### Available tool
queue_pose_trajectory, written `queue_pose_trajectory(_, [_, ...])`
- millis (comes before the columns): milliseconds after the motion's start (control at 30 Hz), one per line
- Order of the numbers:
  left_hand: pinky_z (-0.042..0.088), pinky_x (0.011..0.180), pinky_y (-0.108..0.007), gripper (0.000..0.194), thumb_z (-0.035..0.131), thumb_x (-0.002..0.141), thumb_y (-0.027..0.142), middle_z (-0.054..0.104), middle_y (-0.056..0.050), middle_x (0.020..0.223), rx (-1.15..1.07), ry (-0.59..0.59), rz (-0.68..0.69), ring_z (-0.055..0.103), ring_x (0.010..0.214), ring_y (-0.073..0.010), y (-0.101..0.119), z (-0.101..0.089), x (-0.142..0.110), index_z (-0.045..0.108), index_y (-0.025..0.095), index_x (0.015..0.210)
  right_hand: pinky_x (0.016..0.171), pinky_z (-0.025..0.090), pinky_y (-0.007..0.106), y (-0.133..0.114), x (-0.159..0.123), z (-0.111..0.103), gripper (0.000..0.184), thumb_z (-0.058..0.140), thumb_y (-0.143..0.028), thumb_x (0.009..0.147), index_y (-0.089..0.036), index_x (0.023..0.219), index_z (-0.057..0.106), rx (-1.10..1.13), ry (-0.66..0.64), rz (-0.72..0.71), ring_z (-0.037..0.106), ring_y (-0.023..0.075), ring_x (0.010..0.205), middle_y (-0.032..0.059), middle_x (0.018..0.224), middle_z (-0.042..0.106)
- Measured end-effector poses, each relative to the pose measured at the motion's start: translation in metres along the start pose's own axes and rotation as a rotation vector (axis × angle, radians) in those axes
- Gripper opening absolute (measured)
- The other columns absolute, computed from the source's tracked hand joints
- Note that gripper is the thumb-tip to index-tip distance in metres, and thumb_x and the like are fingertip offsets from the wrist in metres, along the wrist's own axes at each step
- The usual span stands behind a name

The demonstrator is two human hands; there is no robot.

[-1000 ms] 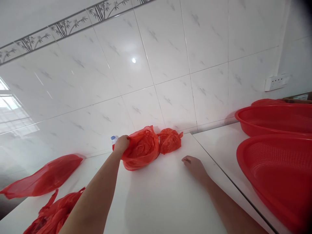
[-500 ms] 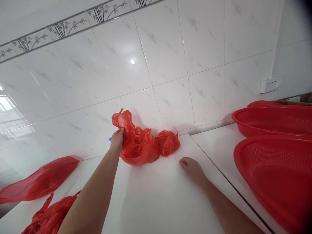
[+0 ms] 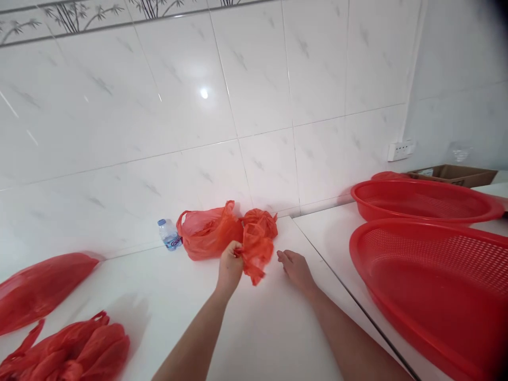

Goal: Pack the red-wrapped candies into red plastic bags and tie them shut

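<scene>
My left hand (image 3: 231, 267) is closed on a crumpled red plastic bag (image 3: 257, 254), which dangles to its right over the white table. My right hand (image 3: 294, 269) is just right of that bag, apart from it, with its fingers curled; whether anything is in them is hidden. Behind my left hand, a fuller red plastic bag (image 3: 206, 233) with loop handles stands against the tiled wall. A small bunched red bag (image 3: 264, 218) sits beside it, partly covered by the held one. Left of them a water bottle (image 3: 170, 235) with a blue cap leans slightly.
Two red plastic baskets (image 3: 359, 246) with perforated sides stand on the right, past a seam in the white table (image 3: 254, 338). A cardboard box (image 3: 482, 178) is behind them. On the left lie a long red bag (image 3: 43, 286) and a knotted red bag (image 3: 91, 349).
My left hand has moved right and down, drawing a crumpled bag away from the fuller one. The bottle now shows fully. My right hand stays nearby, and the view has turned right.
</scene>
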State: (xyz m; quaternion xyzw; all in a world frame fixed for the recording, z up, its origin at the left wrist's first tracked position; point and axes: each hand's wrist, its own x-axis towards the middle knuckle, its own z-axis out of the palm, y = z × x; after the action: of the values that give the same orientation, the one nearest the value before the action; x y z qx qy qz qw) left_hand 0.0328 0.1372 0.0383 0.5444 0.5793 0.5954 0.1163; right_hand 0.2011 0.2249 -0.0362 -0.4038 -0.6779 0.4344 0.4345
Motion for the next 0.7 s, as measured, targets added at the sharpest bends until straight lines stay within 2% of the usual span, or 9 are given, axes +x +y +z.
queue_pose_trajectory(133, [0.041,0.058,-0.025,0.010,0.050,0.067,0.010,0.052,0.002,0.066,0.048,0.017,-0.009,0.049,0.062,-0.0129,-0.030,0.028,-0.025,0.047,0.019,0.063,0.053,0.036,0.027,-0.007,-0.009,0.004,0.045,0.043,-0.058,0.082,-0.018,0.064,0.054,0.372,-0.184,-0.052,0.046,0.0124,0.051,-0.0011,0.054,0.049])
queue_pose_trajectory(233, [0.045,0.073,-0.031,0.012,0.053,0.070,0.012,0.058,-0.003,0.086,0.057,-0.045,0.016,0.055,0.082,-0.0179,-0.034,0.035,-0.037,0.057,0.020,0.078,0.062,0.044,0.030,-0.014,-0.013,0.005,0.038,0.053,-0.052,0.080,-0.017,0.090,0.062,0.520,-0.321,-0.037,0.056,0.0157,0.065,0.0031,0.074,0.061])
queue_pose_trajectory(300, [0.045,0.083,-0.035,0.029,0.060,0.071,0.016,0.059,-0.006,0.103,0.029,-0.160,0.020,0.056,0.095,-0.0211,-0.032,0.036,-0.044,0.057,0.021,0.100,0.070,0.047,0.031,-0.017,-0.014,0.003,0.038,0.063,-0.043,0.075,-0.020,0.106,0.060,0.485,-0.338,-0.013,0.060,0.0177,0.077,0.0043,0.088,0.065])
queue_pose_trajectory(367, [0.044,0.089,-0.038,0.054,0.069,0.070,0.024,0.055,-0.009,0.116,-0.055,-0.251,-0.005,0.054,0.105,-0.0236,-0.029,0.037,-0.049,0.048,0.022,0.119,0.078,0.047,0.032,-0.017,-0.013,0.001,0.042,0.069,-0.034,0.070,-0.021,0.109,0.059,0.464,-0.362,-0.016,0.061,0.0189,0.087,0.0040,0.096,0.066])
queue_pose_trajectory(400, [0.044,0.091,-0.039,0.064,0.072,0.069,0.027,0.054,-0.010,0.121,-0.116,-0.258,-0.036,0.053,0.109,-0.0246,-0.028,0.038,-0.050,0.042,0.022,0.126,0.079,0.048,0.032,-0.016,-0.012,0.001,0.040,0.069,-0.033,0.070,-0.021,0.108,0.060,0.466,-0.382,-0.020,0.061,0.0189,0.088,0.0036,0.096,0.066])
queue_pose_trajectory(467, [0.044,0.091,-0.039,0.072,0.072,0.069,0.032,0.054,-0.010,0.122,-0.227,-0.182,-0.132,0.053,0.110,-0.0251,-0.031,0.040,-0.048,0.037,0.022,0.131,0.075,0.048,0.031,-0.012,-0.010,0.001,0.031,0.068,-0.034,0.072,-0.019,0.098,0.064,0.455,-0.420,-0.005,0.062,0.0178,0.082,0.0027,0.089,0.067])
queue_pose_trajectory(533, [0.046,0.088,-0.038,0.058,0.069,0.072,0.034,0.060,-0.010,0.114,-0.313,-0.069,-0.239,0.058,0.103,-0.0241,-0.039,0.039,-0.043,0.046,0.019,0.123,0.069,0.048,0.029,-0.005,-0.007,0.002,0.025,0.068,-0.037,0.072,-0.017,0.086,0.067,0.464,-0.387,0.057,0.061,0.0162,0.071,0.0022,0.079,0.067])
queue_pose_trajectory(600, [0.048,0.082,-0.036,0.038,0.065,0.072,0.033,0.065,-0.009,0.098,-0.414,0.074,-0.333,0.062,0.090,-0.0222,-0.050,0.033,-0.036,0.057,0.016,0.106,0.064,0.048,0.030,0.002,-0.002,0.000,0.027,0.071,-0.041,0.069,-0.017,0.080,0.066,0.571,-0.267,0.143,0.061,0.0162,0.065,0.0024,0.073,0.067])
queue_pose_trajectory(700, [0.050,0.071,-0.032,0.025,0.061,0.067,0.028,0.065,-0.004,0.081,-0.564,0.328,-0.399,0.062,0.072,-0.0171,-0.067,0.014,-0.027,0.058,0.017,0.088,0.068,0.050,0.032,0.010,0.008,-0.009,0.037,0.072,-0.052,0.065,-0.020,0.083,0.064,0.764,-0.076,0.175,0.063,0.0176,0.070,0.0029,0.078,0.068])
